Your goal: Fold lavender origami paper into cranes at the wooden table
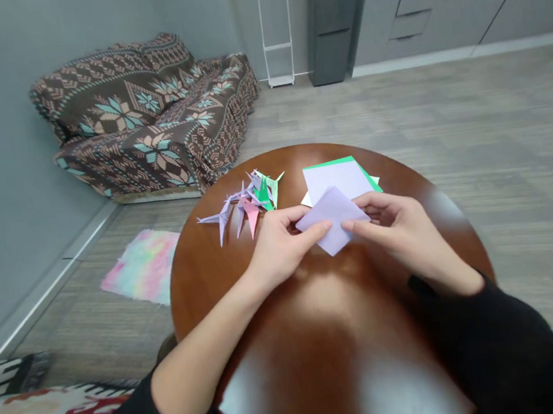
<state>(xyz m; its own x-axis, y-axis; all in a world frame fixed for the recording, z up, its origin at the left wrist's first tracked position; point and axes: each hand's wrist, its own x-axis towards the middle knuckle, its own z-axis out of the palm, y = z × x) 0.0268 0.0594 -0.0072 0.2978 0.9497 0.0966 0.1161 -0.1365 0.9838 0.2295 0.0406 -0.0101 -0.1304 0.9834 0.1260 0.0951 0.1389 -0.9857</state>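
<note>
A small purple square of origami paper [332, 217], turned so a corner points toward me, is held above the table between both hands. My left hand [281, 243] pinches its left side, thumb on top and fingers beneath. On the right side, my right hand [400, 225] grips it the same way, with its thumb near the middle. Behind it lies a stack of paper sheets [336, 178], pale lilac on top with green and white edges showing. To the left rests a cluster of folded paper cranes [251, 217] in purple, pink, green and pale green.
Everything sits on a round brown wooden table [332, 334] with a glossy top. Beyond it stand a sofa [156, 128] under a patterned cover, a white rack [277, 45] and grey cabinets [454, 10]. A pastel fluffy rug [143, 267] lies on the floor at left.
</note>
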